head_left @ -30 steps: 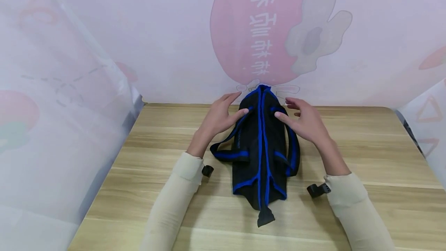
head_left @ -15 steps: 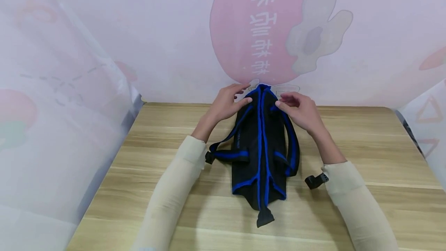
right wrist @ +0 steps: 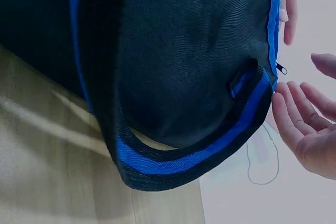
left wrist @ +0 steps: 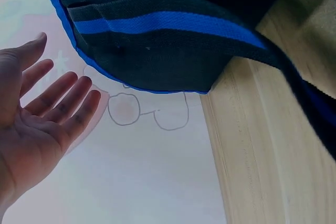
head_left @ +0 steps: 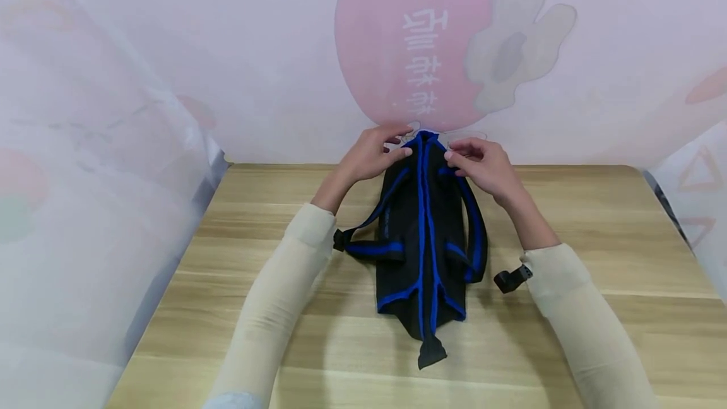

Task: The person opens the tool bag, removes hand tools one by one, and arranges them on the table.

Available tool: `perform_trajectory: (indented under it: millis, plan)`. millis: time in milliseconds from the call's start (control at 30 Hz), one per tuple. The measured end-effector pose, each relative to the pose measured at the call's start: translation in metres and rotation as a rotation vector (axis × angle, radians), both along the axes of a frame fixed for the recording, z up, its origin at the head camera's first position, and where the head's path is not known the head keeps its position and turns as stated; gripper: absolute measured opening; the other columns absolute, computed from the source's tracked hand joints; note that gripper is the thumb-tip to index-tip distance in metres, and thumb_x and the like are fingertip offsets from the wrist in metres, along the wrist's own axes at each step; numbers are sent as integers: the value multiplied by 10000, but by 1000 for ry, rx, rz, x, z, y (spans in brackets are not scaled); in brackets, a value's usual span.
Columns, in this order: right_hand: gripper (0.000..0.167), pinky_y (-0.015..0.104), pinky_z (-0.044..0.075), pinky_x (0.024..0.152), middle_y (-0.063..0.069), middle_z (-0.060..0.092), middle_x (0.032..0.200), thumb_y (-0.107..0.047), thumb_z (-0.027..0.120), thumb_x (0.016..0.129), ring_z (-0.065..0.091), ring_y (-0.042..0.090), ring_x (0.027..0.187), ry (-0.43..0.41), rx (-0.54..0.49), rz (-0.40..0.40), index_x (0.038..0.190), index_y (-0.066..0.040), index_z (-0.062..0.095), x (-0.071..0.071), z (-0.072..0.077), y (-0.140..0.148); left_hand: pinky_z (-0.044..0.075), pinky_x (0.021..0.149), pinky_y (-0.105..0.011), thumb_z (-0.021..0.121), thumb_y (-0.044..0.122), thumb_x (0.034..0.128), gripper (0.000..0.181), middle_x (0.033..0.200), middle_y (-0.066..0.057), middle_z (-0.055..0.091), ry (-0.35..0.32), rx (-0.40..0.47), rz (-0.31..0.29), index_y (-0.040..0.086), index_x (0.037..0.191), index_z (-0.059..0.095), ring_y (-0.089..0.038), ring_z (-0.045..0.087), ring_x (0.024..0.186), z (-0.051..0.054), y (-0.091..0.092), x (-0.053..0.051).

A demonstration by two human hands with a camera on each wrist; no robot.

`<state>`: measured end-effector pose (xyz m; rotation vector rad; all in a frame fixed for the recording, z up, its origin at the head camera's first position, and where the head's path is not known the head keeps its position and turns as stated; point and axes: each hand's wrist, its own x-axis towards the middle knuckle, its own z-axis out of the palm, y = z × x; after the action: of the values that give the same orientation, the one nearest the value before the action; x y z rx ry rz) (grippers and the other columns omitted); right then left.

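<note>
A black fabric tool bag [head_left: 397, 219] with blue trim lies lengthwise in the middle of the head view, a zipper seam running along its top. Blue-striped carry handles [head_left: 478, 232] hang at both sides. My left hand [head_left: 375, 155] is beside the bag's far left end, fingers loosely bent; in the left wrist view the palm [left wrist: 39, 129] faces the bag with a gap between. Across from it, my right hand [head_left: 485, 166] is at the far right end. In the right wrist view its fingertips [right wrist: 281, 95] are at the blue edge, just below a small zipper pull [right wrist: 282, 68].
The bag rests on a wood-grain table [head_left: 272, 270], its far end close to a printed backdrop [head_left: 272, 68]. A black fabric tab [head_left: 433, 352] sticks out at the near end. Dark wrist-camera mounts [head_left: 512, 278] hang at the sleeves.
Both hands have moved forward and slightly inward toward the bag's far end. My right thumb and fingers have drawn closer together. The bag stays in place.
</note>
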<state>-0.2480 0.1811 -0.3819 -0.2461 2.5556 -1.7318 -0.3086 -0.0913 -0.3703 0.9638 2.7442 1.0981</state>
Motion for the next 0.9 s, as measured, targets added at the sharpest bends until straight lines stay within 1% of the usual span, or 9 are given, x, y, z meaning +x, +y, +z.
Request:
perform_trajectory:
  millis: [133,200,400,533,733,900]
  plan:
    - [471,322,668,887,213,726,1285,-343,693,1058,734,176,1017,-1,-24,6,1394,-13,670,-2,2,-2,575,1121,-463,662,284,1084,525,1606,-112,563,-3,-13,-13,81,1559,569,-319,671,1329,0,-1,-3]
    - [465,302,667,874,220,725,1284,-328,696,1058,734,155,1000,-4,-38,5,1390,-3,668,-3,3,-4,571,1128,-451,658,276,1087,516,1605,-117,563,-3,-22,-23,88,1559,572,-318,673,1328,0,-1,-5]
    - [465,250,658,858,211,729,1266,-278,691,1061,748,141,1000,-21,-88,12,1399,38,643,-6,5,-8,558,1144,-441,651,249,1089,511,1619,-151,530,6,-41,-45,70,1560,567,-341,679,1321,-1,-3,-10]
    - [451,230,651,859,195,729,1258,-267,670,1075,753,148,1019,-46,-114,16,1406,37,634,-12,4,-12,546,1156,-451,655,239,1087,522,1621,-159,518,-5,-34,-57,66,1569,555,-354,675,1326,-2,-2,-14]
    - [437,211,645,843,213,726,1281,-273,673,1076,752,117,988,-66,-114,13,1396,24,649,-22,-1,-19,542,1161,-451,647,226,1089,516,1606,-169,529,-11,-37,-80,56,1567,553,-359,680,1312,-4,3,-19]
    - [423,198,635,786,208,738,1264,-309,689,1065,741,84,931,-54,-66,-5,1350,3,690,-30,-4,-21,540,1160,-461,639,236,1093,514,1608,-166,528,-23,-51,-87,62,1569,553,-353,681,1300,-5,6,-20]
